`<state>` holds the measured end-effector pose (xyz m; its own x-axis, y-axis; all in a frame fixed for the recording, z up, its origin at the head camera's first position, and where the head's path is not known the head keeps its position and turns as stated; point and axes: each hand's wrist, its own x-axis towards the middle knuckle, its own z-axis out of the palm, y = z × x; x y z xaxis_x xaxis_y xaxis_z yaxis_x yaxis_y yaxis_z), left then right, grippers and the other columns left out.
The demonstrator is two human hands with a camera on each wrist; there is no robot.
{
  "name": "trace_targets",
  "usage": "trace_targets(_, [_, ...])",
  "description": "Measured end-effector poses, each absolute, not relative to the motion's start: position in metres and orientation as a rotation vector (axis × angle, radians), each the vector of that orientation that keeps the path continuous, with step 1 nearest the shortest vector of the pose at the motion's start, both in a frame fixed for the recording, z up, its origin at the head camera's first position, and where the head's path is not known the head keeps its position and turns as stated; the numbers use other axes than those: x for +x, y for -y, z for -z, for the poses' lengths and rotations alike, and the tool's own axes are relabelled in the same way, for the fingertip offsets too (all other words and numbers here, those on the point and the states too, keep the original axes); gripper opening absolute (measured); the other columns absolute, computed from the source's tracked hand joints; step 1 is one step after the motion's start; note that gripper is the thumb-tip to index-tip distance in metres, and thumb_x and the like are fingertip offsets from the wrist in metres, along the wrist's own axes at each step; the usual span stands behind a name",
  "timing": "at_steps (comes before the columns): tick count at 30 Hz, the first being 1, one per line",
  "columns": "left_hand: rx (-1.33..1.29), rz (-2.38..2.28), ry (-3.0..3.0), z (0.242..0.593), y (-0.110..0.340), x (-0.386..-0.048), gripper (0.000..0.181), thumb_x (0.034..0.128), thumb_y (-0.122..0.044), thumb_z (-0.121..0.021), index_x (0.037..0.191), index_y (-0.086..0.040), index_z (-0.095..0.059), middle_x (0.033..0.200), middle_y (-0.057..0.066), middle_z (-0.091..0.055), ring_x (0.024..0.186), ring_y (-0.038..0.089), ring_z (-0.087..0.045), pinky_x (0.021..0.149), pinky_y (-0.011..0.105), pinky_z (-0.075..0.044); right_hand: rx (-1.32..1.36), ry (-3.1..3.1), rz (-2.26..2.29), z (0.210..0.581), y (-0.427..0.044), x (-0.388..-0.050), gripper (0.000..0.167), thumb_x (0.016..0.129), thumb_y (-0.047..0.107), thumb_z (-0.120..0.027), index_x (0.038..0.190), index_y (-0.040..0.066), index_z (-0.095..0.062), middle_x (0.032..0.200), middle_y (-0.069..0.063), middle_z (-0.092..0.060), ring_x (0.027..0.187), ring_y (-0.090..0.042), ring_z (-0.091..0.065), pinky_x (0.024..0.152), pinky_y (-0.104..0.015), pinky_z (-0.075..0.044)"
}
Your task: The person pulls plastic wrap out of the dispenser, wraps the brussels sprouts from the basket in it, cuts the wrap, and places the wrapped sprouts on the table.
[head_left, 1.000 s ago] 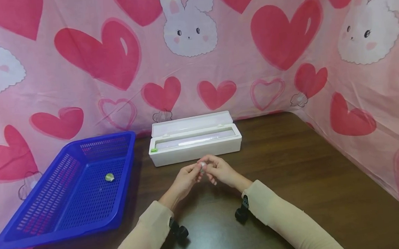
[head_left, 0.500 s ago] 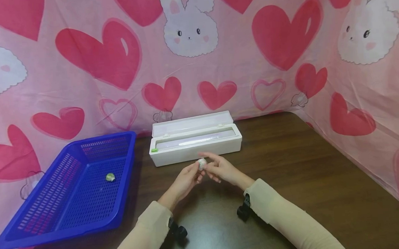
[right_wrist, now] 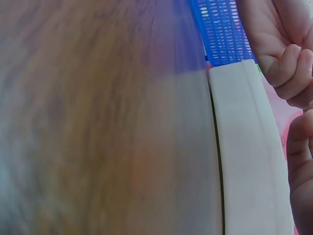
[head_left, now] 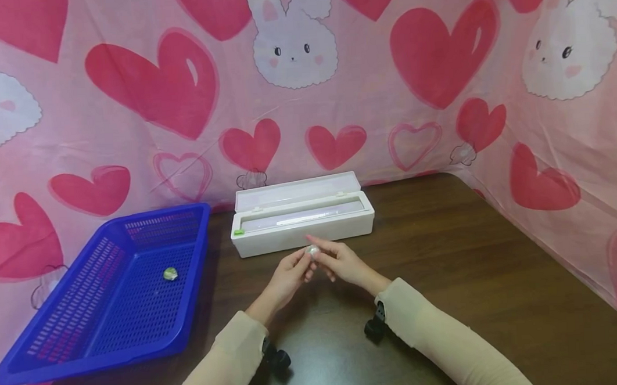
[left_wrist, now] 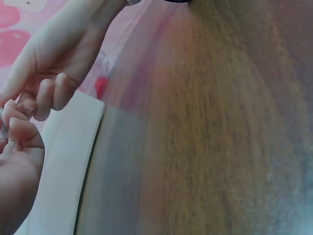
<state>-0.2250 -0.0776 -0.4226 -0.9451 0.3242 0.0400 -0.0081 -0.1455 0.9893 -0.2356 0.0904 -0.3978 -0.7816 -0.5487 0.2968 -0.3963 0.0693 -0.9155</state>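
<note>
A small, round, whitish object (head_left: 313, 250) with a shiny surface is held up between both hands, just in front of a white box; its kind is too small to tell. My left hand (head_left: 287, 276) pinches it from the left with thumb and fingers. From the right, my right hand (head_left: 344, 266) holds it with the thumb, its index finger stretched out above. In the left wrist view only a greyish sliver of the object (left_wrist: 4, 125) shows at the edge. Fingers hide it in the right wrist view, where the right hand (right_wrist: 301, 171) is partly cut off.
The long white cling film dispenser (head_left: 305, 234) has its lid (head_left: 298, 193) raised and a green slider (head_left: 239, 232) at its left end. To the left stands a blue plastic basket (head_left: 193, 297) with a small pale-green piece (head_left: 170, 274) inside. Dark wooden table (head_left: 448, 266) lies underneath.
Both hands stay in the same place, fingers shifting around the small object. My right index finger has lifted off and straightened; the object first showed more, and is now more covered.
</note>
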Motion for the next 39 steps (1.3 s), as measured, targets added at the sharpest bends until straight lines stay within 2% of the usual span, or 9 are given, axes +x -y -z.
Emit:
trace_targets(7, [0.328,-2.224,-1.935,0.426,0.073,-0.224,0.024,0.0987,-0.019,-0.044,0.086,-0.002,-0.056,0.068,0.0,-0.05,0.056,0.007,-0.043,0.053,0.019,-0.037,-0.95,-2.217,1.895,0.401,-0.086,-0.234,0.029,0.095,0.003,-0.048,0.119,-0.012,-0.054,0.056,-0.011,-0.046,0.042,-0.012,-0.04,0.037,-0.024,-0.037])
trace_targets(10, [0.333,-2.245,-1.906,0.427,0.072,-0.224,0.027,0.0991,-0.023,-0.043,0.084,-0.005,-0.054,0.069,0.001,-0.049,0.058,0.008,-0.043,0.054,0.02,-0.037,-0.876,-2.165,1.959,0.402,-0.085,-0.234,0.029,0.095,0.005,-0.048,0.118,-0.012,-0.054,0.059,-0.012,-0.048,0.042,-0.012,-0.04,0.037,-0.024,-0.037])
trace_targets(16, [0.374,-2.261,-1.855,0.425,0.072,-0.224,0.033,0.0986,-0.021,-0.044,0.123,0.002,-0.047,0.076,0.0,-0.047,0.066,0.009,-0.043,0.061,0.022,-0.038,-0.793,-1.984,2.066,0.415,-0.086,-0.242,0.031,0.097,0.008,-0.046,0.123,-0.008,-0.049,0.064,-0.016,-0.049,0.044,-0.011,-0.043,0.037,-0.024,-0.038])
trace_targets(18, [0.372,-2.273,-1.838,0.425,0.073,-0.224,0.034,0.0979,-0.018,-0.046,0.125,0.001,-0.046,0.077,0.0,-0.046,0.067,0.009,-0.043,0.062,0.022,-0.038,-0.815,-1.911,2.066,0.42,-0.088,-0.246,0.031,0.098,0.009,-0.045,0.124,-0.007,-0.045,0.062,-0.013,-0.05,0.042,-0.011,-0.044,0.036,-0.024,-0.038])
trace_targets(23, [0.403,-2.279,-1.79,0.429,0.08,-0.224,0.023,0.0977,-0.025,-0.046,0.101,-0.005,-0.056,0.076,0.0,-0.046,0.067,0.009,-0.042,0.063,0.023,-0.039,-0.955,-1.79,1.972,0.423,-0.092,-0.251,0.042,0.099,0.014,-0.042,0.139,0.002,-0.034,0.062,-0.008,-0.054,0.041,-0.013,-0.045,0.037,-0.027,-0.041])
trace_targets(26, [0.442,-2.257,-1.771,0.43,0.082,-0.224,0.027,0.0976,-0.03,-0.045,0.102,-0.006,-0.056,0.076,0.0,-0.047,0.067,0.009,-0.042,0.066,0.024,-0.041,-1.01,-1.798,1.915,0.422,-0.092,-0.252,0.043,0.099,0.013,-0.041,0.142,0.006,-0.034,0.064,-0.01,-0.055,0.043,-0.015,-0.045,0.039,-0.029,-0.043])
trace_targets(29, [0.448,-2.273,-1.75,0.432,0.081,-0.223,0.027,0.0977,-0.03,-0.044,0.101,-0.006,-0.056,0.076,-0.001,-0.048,0.066,0.009,-0.042,0.067,0.024,-0.041,-1.014,-1.806,1.936,0.423,-0.09,-0.251,0.04,0.099,0.008,-0.04,0.139,0.003,-0.038,0.064,-0.008,-0.055,0.043,-0.014,-0.045,0.039,-0.028,-0.042])
trace_targets(35, [0.415,-2.325,-1.78,0.434,0.076,-0.225,0.023,0.0976,-0.025,-0.046,0.083,-0.011,-0.056,0.068,-0.003,-0.048,0.06,0.007,-0.043,0.06,0.022,-0.04,-1.019,-1.849,2.053,0.414,-0.082,-0.238,0.033,0.097,-0.001,-0.039,0.128,-0.014,-0.042,0.06,-0.007,-0.053,0.045,-0.009,-0.046,0.039,-0.023,-0.042])
trace_targets(39, [0.387,-2.311,-1.823,0.433,0.076,-0.225,0.023,0.0972,-0.025,-0.047,0.08,-0.011,-0.056,0.066,-0.002,-0.048,0.059,0.007,-0.043,0.057,0.021,-0.039,-0.993,-1.875,2.042,0.407,-0.082,-0.233,0.032,0.097,-0.001,-0.039,0.126,-0.014,-0.044,0.06,-0.009,-0.052,0.045,-0.01,-0.046,0.039,-0.023,-0.043])
